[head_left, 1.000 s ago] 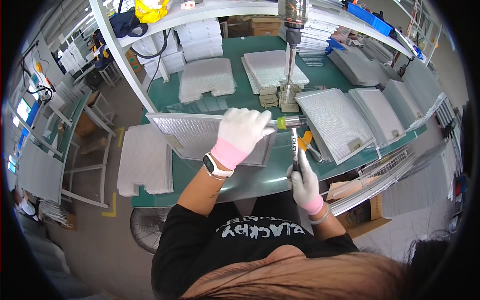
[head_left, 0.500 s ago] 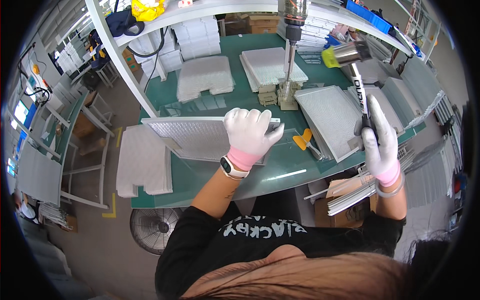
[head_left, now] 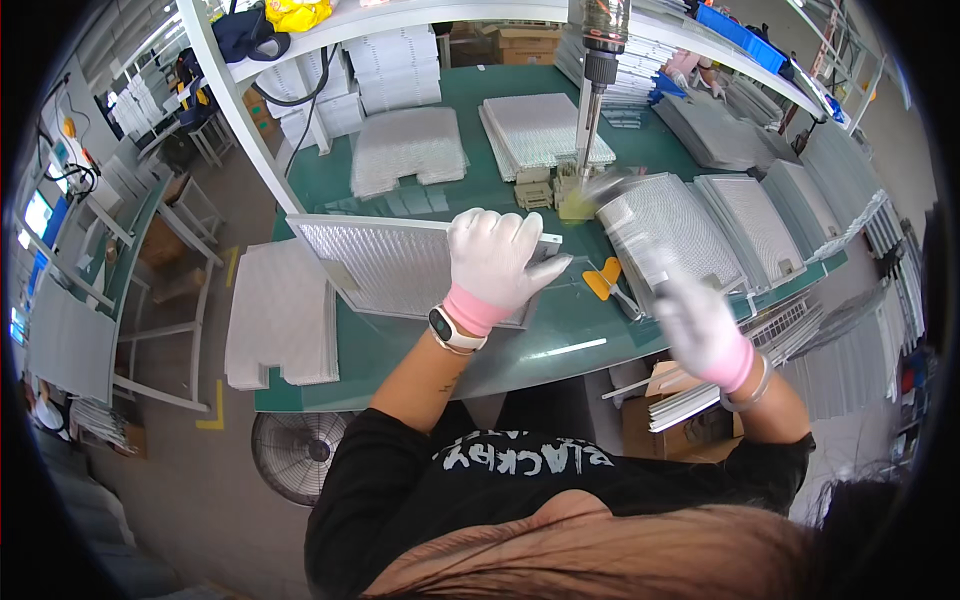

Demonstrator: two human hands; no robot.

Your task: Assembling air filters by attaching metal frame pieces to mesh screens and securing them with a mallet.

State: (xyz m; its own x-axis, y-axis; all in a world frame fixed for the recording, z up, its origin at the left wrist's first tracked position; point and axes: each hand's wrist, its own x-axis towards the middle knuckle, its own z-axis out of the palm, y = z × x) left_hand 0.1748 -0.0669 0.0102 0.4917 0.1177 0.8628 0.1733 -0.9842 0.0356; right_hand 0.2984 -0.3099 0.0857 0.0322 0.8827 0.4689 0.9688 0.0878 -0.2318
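My left hand (head_left: 492,258), in a white glove with a pink cuff, is closed over the upper edge of a framed mesh panel (head_left: 385,262). That panel stands tilted on its long edge on the green table. My right hand (head_left: 700,325), gloved the same way, is wrapped round the handle of a mallet (head_left: 636,240) with a metal and yellow-green head. Motion smears the mallet and this hand; its head is right of the panel's corner, above the table. Below the mallet lies a yellow scraper (head_left: 602,279).
A vertical power driver (head_left: 600,70) hangs over small beige blocks (head_left: 535,190). Mesh sheets (head_left: 410,150) are stacked at the back, white sheets (head_left: 283,320) at the left. Framed panels (head_left: 680,225) lie at the right. A floor fan (head_left: 300,450) stands below the table.
My right hand has swung the mallet down and to the left, from upright to slanting toward the panel's right end. My left hand keeps its hold; the panel has tilted slightly.
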